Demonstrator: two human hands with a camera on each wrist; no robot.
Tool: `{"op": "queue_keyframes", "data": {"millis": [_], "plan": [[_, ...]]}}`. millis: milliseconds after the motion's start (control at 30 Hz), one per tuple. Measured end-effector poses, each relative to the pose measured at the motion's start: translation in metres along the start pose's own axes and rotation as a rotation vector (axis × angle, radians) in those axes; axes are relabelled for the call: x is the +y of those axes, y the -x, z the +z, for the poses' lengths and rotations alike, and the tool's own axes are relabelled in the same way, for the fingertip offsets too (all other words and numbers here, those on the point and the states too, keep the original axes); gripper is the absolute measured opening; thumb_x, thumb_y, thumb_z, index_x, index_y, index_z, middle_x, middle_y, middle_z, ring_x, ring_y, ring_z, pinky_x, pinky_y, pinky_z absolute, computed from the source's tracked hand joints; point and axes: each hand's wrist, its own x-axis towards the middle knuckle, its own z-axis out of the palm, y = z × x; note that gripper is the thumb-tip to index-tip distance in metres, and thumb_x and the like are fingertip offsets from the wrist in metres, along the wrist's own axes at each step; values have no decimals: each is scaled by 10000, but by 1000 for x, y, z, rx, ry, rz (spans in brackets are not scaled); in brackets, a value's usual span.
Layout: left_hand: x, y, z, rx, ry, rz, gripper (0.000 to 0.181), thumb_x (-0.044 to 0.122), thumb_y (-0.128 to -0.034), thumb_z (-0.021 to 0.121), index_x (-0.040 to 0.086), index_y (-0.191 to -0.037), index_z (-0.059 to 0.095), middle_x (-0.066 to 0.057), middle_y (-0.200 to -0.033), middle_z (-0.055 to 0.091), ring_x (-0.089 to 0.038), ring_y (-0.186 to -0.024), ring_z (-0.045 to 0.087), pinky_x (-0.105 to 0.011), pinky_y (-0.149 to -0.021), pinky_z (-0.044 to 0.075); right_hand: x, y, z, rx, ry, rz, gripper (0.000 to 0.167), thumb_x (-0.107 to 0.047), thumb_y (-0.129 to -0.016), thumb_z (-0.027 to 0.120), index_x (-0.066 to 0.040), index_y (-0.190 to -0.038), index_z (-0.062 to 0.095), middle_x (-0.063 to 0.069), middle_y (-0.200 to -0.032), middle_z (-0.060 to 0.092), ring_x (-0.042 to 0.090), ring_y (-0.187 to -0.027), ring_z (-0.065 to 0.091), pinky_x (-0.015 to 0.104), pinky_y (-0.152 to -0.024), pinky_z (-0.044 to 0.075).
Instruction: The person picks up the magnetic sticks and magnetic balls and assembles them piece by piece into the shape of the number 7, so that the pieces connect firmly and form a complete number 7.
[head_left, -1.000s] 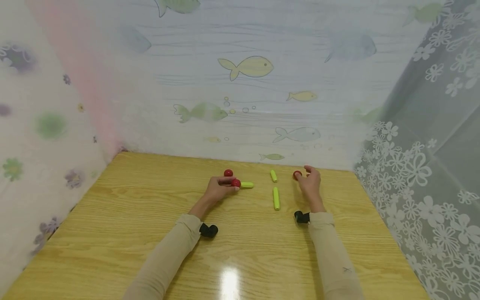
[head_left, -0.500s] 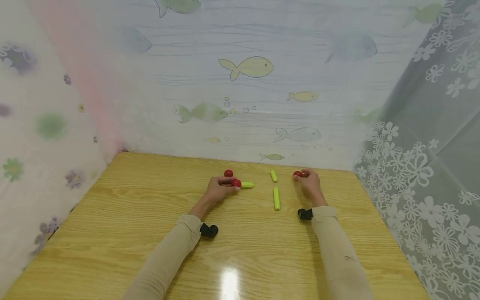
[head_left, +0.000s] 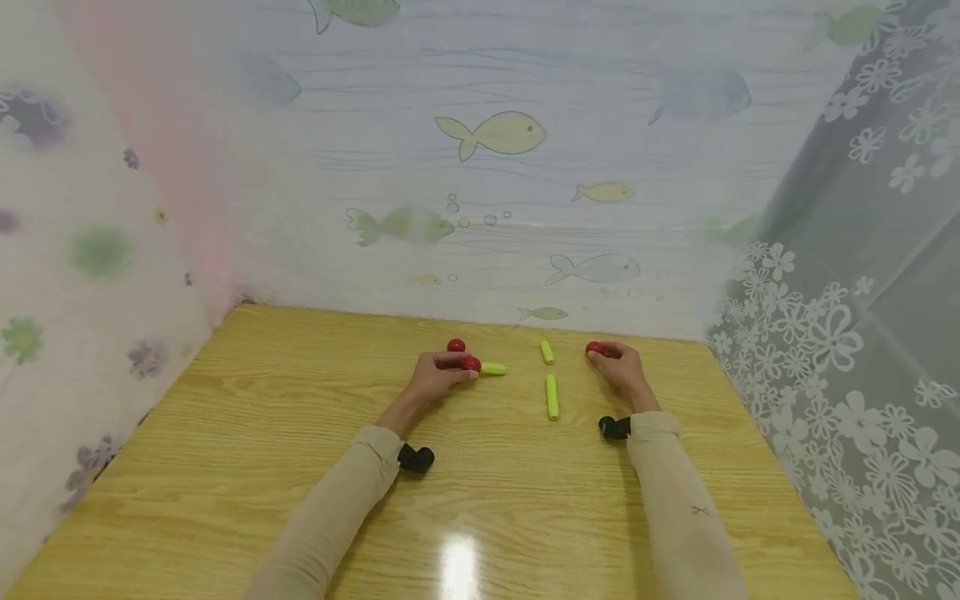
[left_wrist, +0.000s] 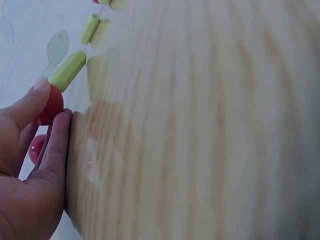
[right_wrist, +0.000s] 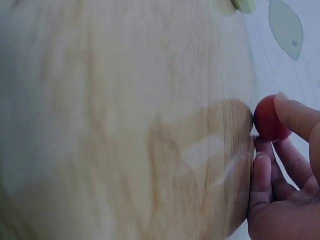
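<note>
My left hand [head_left: 437, 379] pinches a red ball [head_left: 471, 365] between thumb and fingers. A short yellow-green stick [left_wrist: 69, 71] abuts that ball; whether the two are joined cannot be told. Just behind the hand, a second red ball [head_left: 456, 345] sits on the table. Over on the right, my right hand [head_left: 622, 367] grips another red ball [right_wrist: 269, 118] with thumb and fingertips, low at the table surface. The fingers partly cover this ball.
Between the hands, a short yellow-green stick [head_left: 547, 352] and a longer one [head_left: 552, 397] lie on the wooden table [head_left: 495, 475]. A fish-patterned curtain [head_left: 487, 183] hangs along the table's back edge.
My right hand has turned slightly, and its raised fingers have come down around the red ball; the right forearm has shifted a little right. The left hand stays put with its ball.
</note>
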Motion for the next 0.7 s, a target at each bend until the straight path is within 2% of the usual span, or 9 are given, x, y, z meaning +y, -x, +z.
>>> {"op": "queue_keyframes", "data": {"millis": [267, 467, 633, 700], "plan": [[2, 1, 1, 11, -13, -32, 421, 100, -744, 816, 79, -1147, 693, -111, -1129, 649, -223, -1014, 625, -294, -802, 518, 0, 2, -4, -37, -24, -4, 463, -202, -939, 606, 29, -1324, 491, 217, -1238, 500, 305, -1098, 479, 362, -905, 415], [4, 4, 5, 8, 3, -19, 393, 77, -753, 805, 59, -1129, 693, -137, -1044, 670, -220, -930, 645, -295, -763, 526, 1, 0, -5, -46, -34, 11, 469, -198, -940, 600, 23, -1334, 478, 207, -1247, 489, 300, -1117, 470, 360, -920, 409], [6, 5, 5, 11, -39, 1, 379, 70, -747, 808, 61, -1110, 701, -128, -1057, 663, -219, -945, 641, -306, -791, 525, 1, -2, -6, -58, -25, 32, 485, -213, -940, 599, 14, -1347, 466, 210, -1270, 472, 311, -1144, 452, 377, -947, 394], [7, 4, 5, -2, -62, 29, 384, 64, -752, 803, 48, -1120, 693, -136, -1081, 657, -233, -973, 640, -318, -812, 526, 1, -3, -7, -62, -18, 33, 496, -221, -943, 596, 16, -1355, 458, 213, -1277, 467, 309, -1149, 451, 378, -951, 394]]}}
